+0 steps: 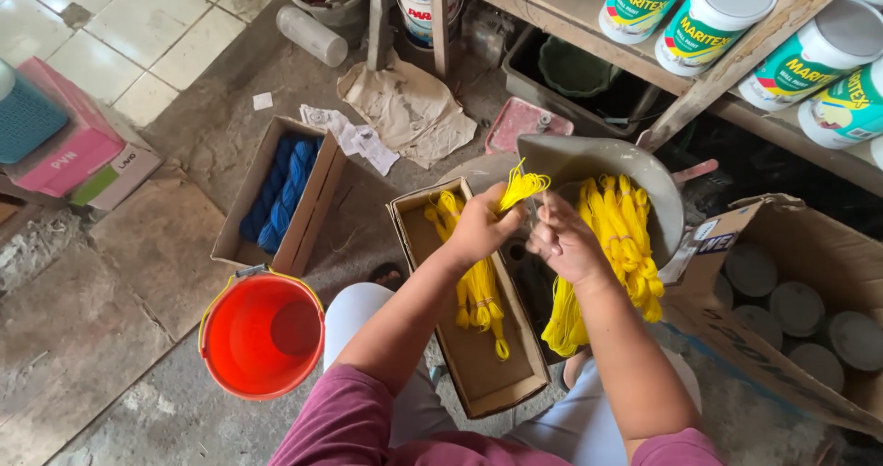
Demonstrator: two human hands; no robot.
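Note:
My left hand [478, 227] is closed around the top of a bundle of yellow cord [480, 291] that hangs down over a long open cardboard box [501, 388]; a tuft of cord ends [522, 185] sticks up above the fist. My right hand [561, 241] is close beside it, fingers pinched on the same cord near the tuft. A big heap of yellow cord hanks [625, 236] spills from a grey metal pan [598, 158] just right of my hands. A few yellow hanks lie in the box.
An orange bucket [262, 337] stands at my left knee. A second cardboard box holds blue cord [283, 190]. At right, a large carton [782, 374] holds round grey lids. Paint cans [717, 11] lie on a wooden shelf above. A pink box [69, 149] sits far left.

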